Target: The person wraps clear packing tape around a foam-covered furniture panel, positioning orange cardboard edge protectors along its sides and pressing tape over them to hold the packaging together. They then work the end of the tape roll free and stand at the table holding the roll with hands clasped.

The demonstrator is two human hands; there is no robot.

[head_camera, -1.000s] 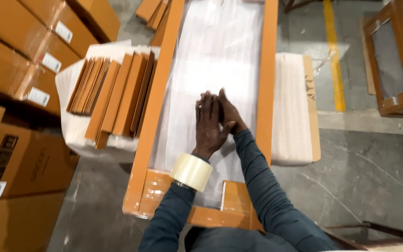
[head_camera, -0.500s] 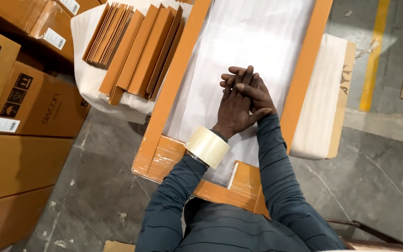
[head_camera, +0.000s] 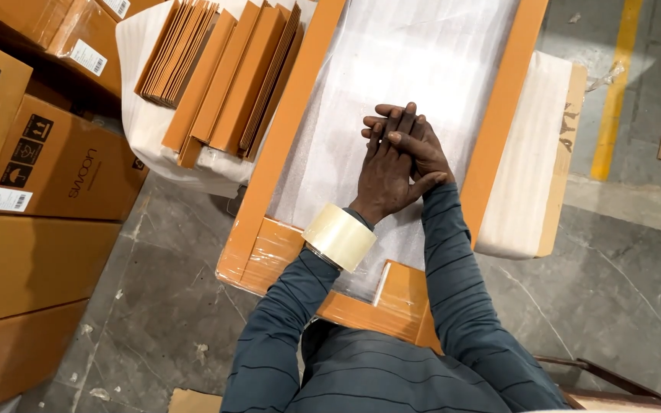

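**Hands Folded Over a Wrapped Frame**

Resting one over the other, the two hands lie on the white foam sheet (head_camera: 392,84) that fills the middle of a long orange frame (head_camera: 281,153). The left hand (head_camera: 382,180) lies palm down on top, its fingers stretched far along the sheet; the right hand (head_camera: 420,149) sits beneath and slightly to the right, its fingers crossing under those of the left. Both are flat and overlapping, pressed together, and nothing can be seen pinched between them.

A roll of clear packing tape (head_camera: 340,237) is worn like a bracelet around the left wrist, just near of the hands and over the near end of the sheet. The near corners of the frame are wrapped in glossy clear film.

To the right of the frame, touching its right rail, lies a white foam-wrapped panel (head_camera: 525,160) with a brown edge. To the far left, a stack of orange cardboard pieces (head_camera: 223,73) stands on edge on a white sheet. Brown cartons (head_camera: 36,168) are piled at the far left, on the grey concrete floor (head_camera: 170,313). A yellow floor line (head_camera: 613,92) runs at the right.
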